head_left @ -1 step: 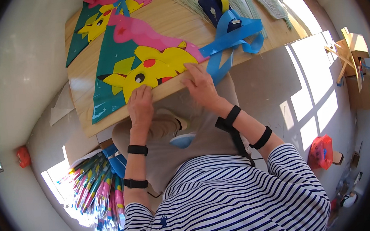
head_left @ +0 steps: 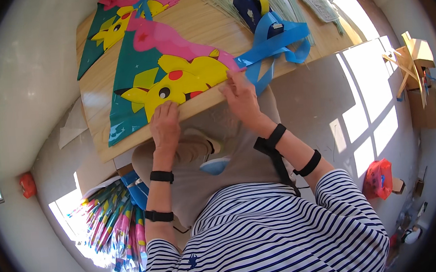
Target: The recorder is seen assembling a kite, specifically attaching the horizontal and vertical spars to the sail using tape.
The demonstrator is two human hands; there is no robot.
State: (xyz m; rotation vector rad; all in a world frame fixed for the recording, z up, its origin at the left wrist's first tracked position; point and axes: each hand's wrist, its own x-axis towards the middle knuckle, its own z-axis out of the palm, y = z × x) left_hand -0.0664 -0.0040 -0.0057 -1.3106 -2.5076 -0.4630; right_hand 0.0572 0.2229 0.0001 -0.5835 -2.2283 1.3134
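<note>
A kite (head_left: 176, 83) of thin printed sheet, green and pink with a yellow cartoon figure, lies across the front of the wooden table. Blue ribbon tails (head_left: 277, 41) trail from its right corner. My left hand (head_left: 166, 127) has its fingers bent over the kite's near edge, beside the figure's eye; its thumb is hidden. Farther right along the same edge, my right hand (head_left: 240, 99) pinches the kite close to the corner where the ribbons start. Behind lies a second kite (head_left: 112, 29) with the same print.
A blue tape dispenser (head_left: 249, 7) with yellow tape stands at the table's back, partly behind the ribbons. Thin pale rods (head_left: 219, 2) and a clear plastic box (head_left: 317, 3) lie near it. Bagged, folded kites (head_left: 113, 219) sit low at left. A red bag (head_left: 379, 179) rests on the floor.
My right hand has shifted slightly right and away from me along the kite's edge, its fingers now drawn together at the corner. My left hand stays nearly in place.
</note>
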